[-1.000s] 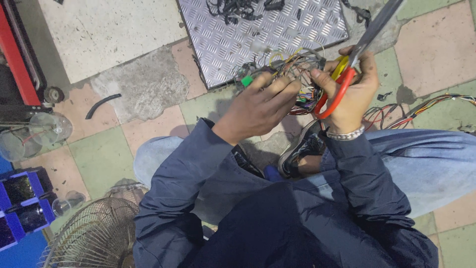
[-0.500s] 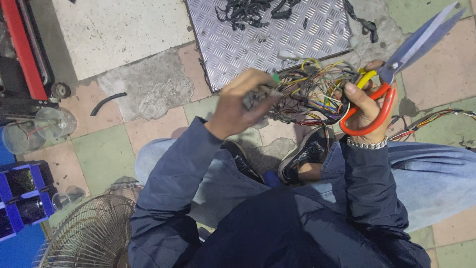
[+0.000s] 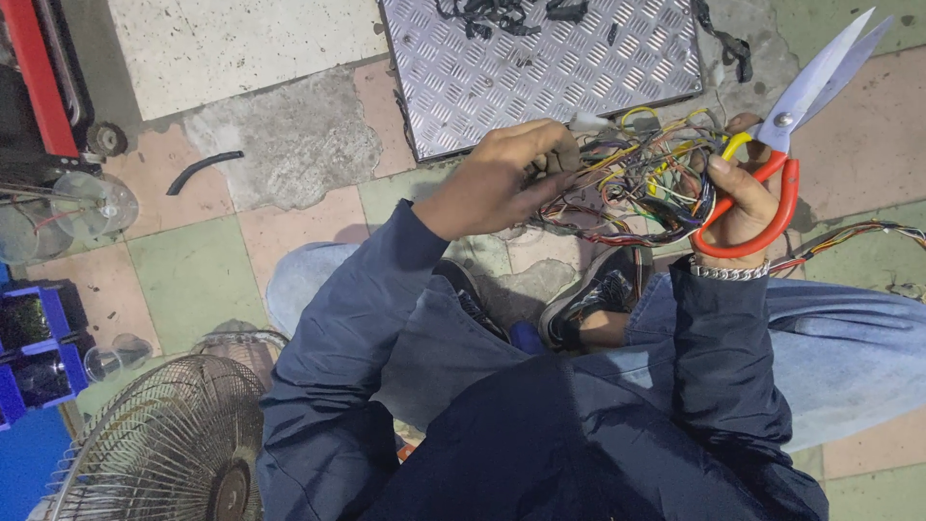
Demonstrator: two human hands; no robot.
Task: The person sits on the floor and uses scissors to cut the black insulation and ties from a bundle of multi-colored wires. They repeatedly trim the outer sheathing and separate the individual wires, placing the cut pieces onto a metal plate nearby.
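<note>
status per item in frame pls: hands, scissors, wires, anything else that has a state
left hand: closed, pinching the wire bundle
right hand: closed around the scissors and wires
scissors: held, blades nearly shut, pointing up and away
wire bundle: tangled, lifted between both hands
metal plate: flat on the floor, black scraps on its far edge
fan: lying grille up, spin not discernible
black shoe: worn, leg crossed

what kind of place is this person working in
Probably an informal repair or salvage workshop, set up on a tiled floor. The hands work a tangle of coloured wires beside a metal tread plate and a wire fan guard.
</note>
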